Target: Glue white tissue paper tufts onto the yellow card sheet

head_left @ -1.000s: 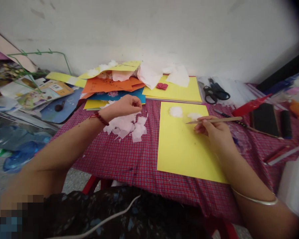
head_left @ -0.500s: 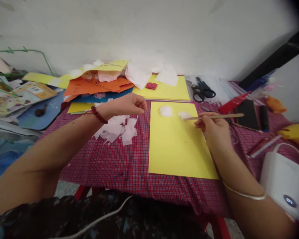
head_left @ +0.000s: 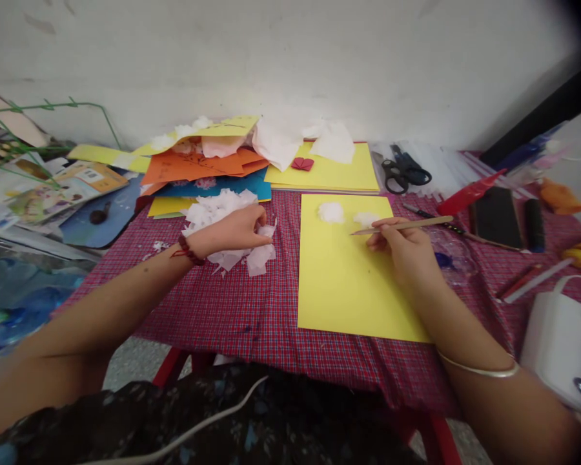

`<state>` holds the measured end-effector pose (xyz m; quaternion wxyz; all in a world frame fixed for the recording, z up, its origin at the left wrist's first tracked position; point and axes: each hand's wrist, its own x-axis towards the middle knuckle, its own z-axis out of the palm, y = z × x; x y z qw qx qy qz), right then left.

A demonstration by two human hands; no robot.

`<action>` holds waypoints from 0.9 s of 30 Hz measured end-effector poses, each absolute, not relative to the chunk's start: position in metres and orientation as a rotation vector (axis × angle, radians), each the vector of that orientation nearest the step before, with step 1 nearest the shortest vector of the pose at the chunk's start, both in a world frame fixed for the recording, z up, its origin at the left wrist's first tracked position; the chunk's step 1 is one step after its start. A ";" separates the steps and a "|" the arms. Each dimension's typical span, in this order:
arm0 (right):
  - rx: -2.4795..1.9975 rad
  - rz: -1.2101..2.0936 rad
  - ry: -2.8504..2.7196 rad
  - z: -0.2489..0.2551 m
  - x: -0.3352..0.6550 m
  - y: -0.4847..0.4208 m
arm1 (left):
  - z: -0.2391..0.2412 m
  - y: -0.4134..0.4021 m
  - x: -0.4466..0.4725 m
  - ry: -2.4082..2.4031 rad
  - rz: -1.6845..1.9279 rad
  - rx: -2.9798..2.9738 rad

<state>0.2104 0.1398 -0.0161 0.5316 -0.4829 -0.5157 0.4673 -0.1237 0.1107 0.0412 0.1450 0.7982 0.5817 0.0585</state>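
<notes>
My left hand [head_left: 237,229] is over a pile of torn white tissue paper squares [head_left: 223,205], thumb and fingers closing on a square at the pile's right edge. My right hand [head_left: 409,248] grips a thin wooden stick [head_left: 416,223] like a pen. The stick's pointed tip is just above a yellow sheet [head_left: 348,278], which lies flat in front of me. Near the sheet's top edge sits a fluffy white tuft [head_left: 330,212]. A second, smaller white tuft [head_left: 365,219] lies to its right, just above the stick.
Behind are stacked orange sheets [head_left: 193,166], more yellow sheets [head_left: 363,171] with a red folded paper piece [head_left: 302,164], and black scissors [head_left: 403,171]. To the right lie a red tube [head_left: 467,197], a phone [head_left: 496,218] and a white device [head_left: 561,342]. A wall stands behind.
My left hand has moved left and down, from beside the yellow sheet onto the tissue paper pile. The stick's tip has come away from the smaller white tuft, toward me.
</notes>
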 end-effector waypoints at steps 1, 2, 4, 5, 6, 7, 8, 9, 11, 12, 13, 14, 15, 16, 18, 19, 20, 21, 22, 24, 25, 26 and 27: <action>-1.152 1.122 -1.223 -0.016 0.210 0.140 | 0.042 0.110 -0.123 1.701 0.176 2.283; -1.150 1.131 -1.215 -0.016 0.210 0.140 | 0.043 0.110 -0.123 1.707 0.169 2.276; -1.153 1.150 -1.206 -0.016 0.210 0.140 | 0.042 0.112 -0.123 1.668 0.136 2.289; -1.157 1.156 -1.203 -0.016 0.210 0.140 | 0.041 0.113 -0.124 1.634 0.126 2.306; -1.161 1.160 -1.200 -0.016 0.210 0.140 | 0.040 0.114 -0.124 1.594 0.126 2.329; -1.163 1.163 -1.197 -0.016 0.210 0.140 | 0.038 0.116 -0.124 1.560 0.138 2.348; -1.162 1.162 -1.194 -0.016 0.210 0.140 | 0.036 0.117 -0.124 1.543 0.157 2.356; -1.160 1.161 -1.193 -0.017 0.210 0.140 | 0.036 0.118 -0.124 1.540 0.185 2.345; -1.149 1.154 -1.198 -0.017 0.211 0.141 | 0.039 0.118 -0.121 1.559 0.270 2.264; -1.144 1.148 -1.199 -0.016 0.212 0.142 | 0.043 0.118 -0.119 1.573 0.321 2.200; -1.139 1.142 -1.198 -0.016 0.212 0.142 | 0.049 0.118 -0.116 1.582 0.373 2.126; -1.136 1.140 -1.193 -0.015 0.213 0.143 | 0.056 0.117 -0.112 1.582 0.424 2.050; -1.133 1.139 -1.187 -0.014 0.215 0.143 | 0.064 0.117 -0.107 1.574 0.469 1.975; -1.131 1.138 -1.181 -0.013 0.216 0.144 | 0.071 0.117 -0.102 1.560 0.508 1.907; -1.129 1.140 -1.175 -0.011 0.218 0.145 | 0.081 0.119 -0.089 1.504 0.566 1.805; -1.130 1.139 -1.168 -0.009 0.220 0.146 | 0.083 0.121 -0.081 1.469 0.590 1.775; -1.132 1.139 -1.155 -0.008 0.221 0.146 | 0.083 0.124 -0.074 1.430 0.604 1.758; -1.135 1.140 -1.135 -0.007 0.221 0.146 | 0.082 0.127 -0.066 1.386 0.609 1.749; -1.140 1.142 -1.114 -0.007 0.222 0.146 | 0.079 0.131 -0.057 1.338 0.614 1.744; -1.144 1.135 -1.076 -0.006 0.222 0.146 | 0.072 0.141 -0.041 1.229 0.627 1.734; -1.142 1.126 -1.067 -0.005 0.222 0.146 | 0.068 0.148 -0.032 1.176 0.641 1.726; -1.139 1.115 -1.063 -0.005 0.222 0.146 | 0.065 0.155 -0.024 1.134 0.667 1.712; -1.138 1.104 -1.065 -0.006 0.222 0.146 | 0.062 0.163 -0.016 1.104 0.700 1.691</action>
